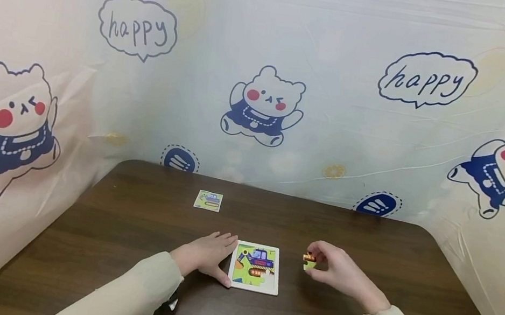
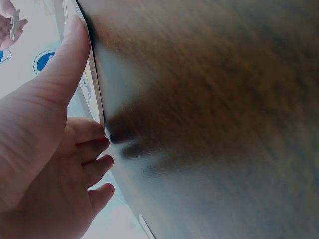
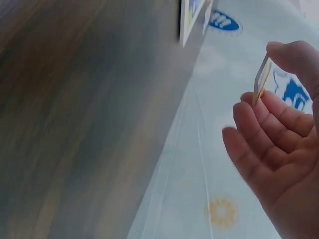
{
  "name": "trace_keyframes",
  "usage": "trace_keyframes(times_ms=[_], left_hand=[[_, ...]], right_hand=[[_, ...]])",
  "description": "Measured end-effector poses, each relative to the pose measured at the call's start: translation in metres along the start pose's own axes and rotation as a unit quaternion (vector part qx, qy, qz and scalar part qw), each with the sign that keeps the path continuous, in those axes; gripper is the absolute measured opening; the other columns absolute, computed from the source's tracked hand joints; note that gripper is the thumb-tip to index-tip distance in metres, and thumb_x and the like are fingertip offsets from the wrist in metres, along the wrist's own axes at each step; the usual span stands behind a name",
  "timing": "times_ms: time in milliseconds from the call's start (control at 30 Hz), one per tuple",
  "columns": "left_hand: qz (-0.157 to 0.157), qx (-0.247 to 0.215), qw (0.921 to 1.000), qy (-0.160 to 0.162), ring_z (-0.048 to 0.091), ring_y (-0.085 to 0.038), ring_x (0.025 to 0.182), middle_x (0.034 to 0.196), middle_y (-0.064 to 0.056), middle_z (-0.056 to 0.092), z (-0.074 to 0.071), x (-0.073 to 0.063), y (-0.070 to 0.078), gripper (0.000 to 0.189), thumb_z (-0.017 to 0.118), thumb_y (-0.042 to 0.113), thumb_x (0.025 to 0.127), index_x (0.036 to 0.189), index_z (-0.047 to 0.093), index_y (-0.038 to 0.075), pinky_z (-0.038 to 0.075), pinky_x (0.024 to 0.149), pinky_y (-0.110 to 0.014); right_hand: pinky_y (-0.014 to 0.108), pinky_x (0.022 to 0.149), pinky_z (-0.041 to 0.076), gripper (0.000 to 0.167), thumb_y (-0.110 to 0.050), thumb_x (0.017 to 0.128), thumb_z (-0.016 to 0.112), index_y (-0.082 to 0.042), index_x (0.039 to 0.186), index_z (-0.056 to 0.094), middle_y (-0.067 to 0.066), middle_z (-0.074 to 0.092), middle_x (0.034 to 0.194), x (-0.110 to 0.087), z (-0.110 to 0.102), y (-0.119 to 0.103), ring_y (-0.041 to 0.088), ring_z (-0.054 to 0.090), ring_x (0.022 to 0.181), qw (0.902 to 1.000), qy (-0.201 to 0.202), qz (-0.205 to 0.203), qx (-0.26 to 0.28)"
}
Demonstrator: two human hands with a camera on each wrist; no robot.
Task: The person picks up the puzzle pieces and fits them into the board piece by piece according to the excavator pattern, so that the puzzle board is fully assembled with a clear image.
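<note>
A white-framed jigsaw puzzle (image 1: 255, 267) with a purple excavator picture lies on the table. Its lower right corner shows a bare white gap. My left hand (image 1: 210, 256) rests along the frame's left side, fingers spread and fairly straight, thumb at the lower left corner; the left wrist view shows the thumb (image 2: 65, 59) touching the frame's edge. Right of the frame, my right hand (image 1: 338, 271) pinches a jigsaw piece (image 1: 309, 261), green with an orange and dark part. In the right wrist view the piece (image 3: 261, 79) stands edge-on between thumb and fingers, apart from the frame.
A small card (image 1: 208, 200) with a similar excavator picture lies farther back on the brown wooden table (image 1: 152, 208). Behind and beside the table hangs a pale curtain (image 1: 324, 135) printed with cartoon bears and the word "happy".
</note>
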State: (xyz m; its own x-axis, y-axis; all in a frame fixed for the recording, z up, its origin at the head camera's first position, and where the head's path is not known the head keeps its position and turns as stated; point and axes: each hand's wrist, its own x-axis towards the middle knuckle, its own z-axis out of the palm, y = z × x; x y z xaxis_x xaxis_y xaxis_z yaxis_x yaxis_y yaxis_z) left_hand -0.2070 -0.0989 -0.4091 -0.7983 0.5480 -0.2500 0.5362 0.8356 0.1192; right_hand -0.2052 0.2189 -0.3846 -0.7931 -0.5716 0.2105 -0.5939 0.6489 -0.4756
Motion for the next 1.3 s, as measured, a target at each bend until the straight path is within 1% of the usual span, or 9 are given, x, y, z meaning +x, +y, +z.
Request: trace_keyframes(times_ms=[100,200,300,500,667,900,1100,1300], left_hand=[[0.000,-0.003,1.0000,0.001,0.023,-0.024,0.135,0.147,-0.010,0.029,0.000,0.000,0.000,0.097,0.067,0.060,0.070,0.141,0.034,0.002,0.017,0.109,-0.040],[0.001,-0.004,1.0000,0.002,0.023,-0.024,0.135,0.147,-0.010,0.029,0.000,0.000,0.000,0.097,0.067,0.060,0.071,0.141,0.034,0.002,0.017,0.109,-0.040],[0.002,-0.005,1.0000,0.002,0.023,-0.024,0.135,0.147,-0.010,0.029,-0.001,-0.001,-0.001,0.097,0.067,0.060,0.071,0.141,0.034,0.001,0.017,0.109,-0.040],[0.002,-0.007,1.0000,0.002,0.023,-0.025,0.135,0.147,-0.010,0.030,-0.002,-0.002,0.000,0.097,0.067,0.059,0.071,0.141,0.034,0.001,0.017,0.109,-0.040],[0.004,-0.010,0.9999,0.003,0.023,-0.025,0.135,0.146,-0.011,0.030,-0.001,-0.002,0.000,0.097,0.067,0.059,0.071,0.141,0.034,0.001,0.017,0.109,-0.040],[0.005,-0.008,1.0000,0.001,0.023,-0.025,0.135,0.147,-0.011,0.029,-0.002,-0.003,0.000,0.097,0.067,0.059,0.071,0.141,0.034,0.000,0.017,0.109,-0.040],[0.005,-0.004,1.0000,0.001,0.023,-0.025,0.135,0.147,-0.011,0.029,-0.001,-0.002,0.000,0.097,0.067,0.060,0.071,0.141,0.034,0.001,0.017,0.109,-0.040],[0.003,-0.005,1.0000,0.001,0.023,-0.024,0.135,0.147,-0.011,0.029,-0.001,-0.002,0.000,0.097,0.067,0.060,0.071,0.141,0.034,0.001,0.017,0.109,-0.040]], right_hand=[[0.035,0.071,0.051,0.031,-0.018,0.075,0.076,-0.008,0.098,0.059,-0.006,0.056,0.086,0.008,0.009,-0.009,0.017,0.056,0.079,0.9997,-0.008,0.011,-0.018],[0.029,0.068,0.050,0.030,-0.022,0.074,0.077,-0.010,0.096,0.060,-0.008,0.056,0.085,0.015,0.020,-0.016,0.011,0.054,0.077,0.9989,-0.019,0.012,-0.042],[0.025,0.064,0.048,0.030,-0.023,0.074,0.077,-0.010,0.095,0.060,-0.009,0.055,0.082,0.022,0.032,-0.022,0.008,0.052,0.072,0.9977,-0.036,-0.002,-0.056],[0.022,0.059,0.043,0.030,-0.026,0.075,0.077,-0.010,0.093,0.060,-0.009,0.051,0.076,0.030,0.049,-0.032,0.007,0.047,0.066,0.9949,-0.085,-0.022,-0.051],[0.020,0.054,0.038,0.029,-0.028,0.075,0.076,-0.010,0.090,0.060,-0.008,0.047,0.072,0.034,0.060,-0.036,0.005,0.043,0.062,0.9908,-0.105,-0.029,-0.080],[0.021,0.053,0.037,0.029,-0.027,0.075,0.077,-0.009,0.088,0.059,-0.006,0.046,0.071,0.038,0.065,-0.040,0.006,0.042,0.062,0.9895,-0.110,-0.021,-0.092],[0.021,0.053,0.037,0.030,-0.028,0.074,0.078,-0.010,0.086,0.057,-0.005,0.046,0.070,0.037,0.062,-0.041,0.006,0.043,0.062,0.9897,-0.112,-0.026,-0.086],[0.021,0.056,0.038,0.021,-0.020,0.076,0.076,-0.014,0.083,0.058,-0.007,0.050,0.076,0.035,0.059,-0.037,0.007,0.045,0.066,0.9893,-0.124,-0.026,-0.072]])
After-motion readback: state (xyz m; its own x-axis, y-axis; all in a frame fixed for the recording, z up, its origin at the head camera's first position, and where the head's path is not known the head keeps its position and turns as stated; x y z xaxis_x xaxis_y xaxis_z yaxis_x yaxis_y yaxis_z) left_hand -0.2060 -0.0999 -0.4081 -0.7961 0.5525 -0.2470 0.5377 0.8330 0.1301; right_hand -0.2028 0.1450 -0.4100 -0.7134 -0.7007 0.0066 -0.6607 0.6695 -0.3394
